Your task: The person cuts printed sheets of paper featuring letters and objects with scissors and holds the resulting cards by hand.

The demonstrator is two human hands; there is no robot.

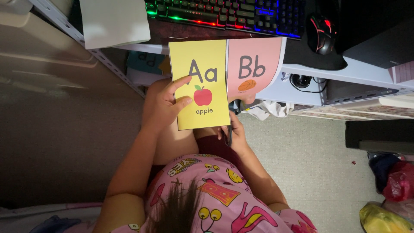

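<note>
Left hand pinches the yellow card at its left edge, thumb on front, card upright w/ long axis vertical. Right hand sits just below the card's lower-right corner, closed round dark scissors; pink card curls right, over the worktop edge.

right hand mostly hidden behind yellow card, scissors barely showing, pink card lower part covered, keyboard cut off by top edge
</note>
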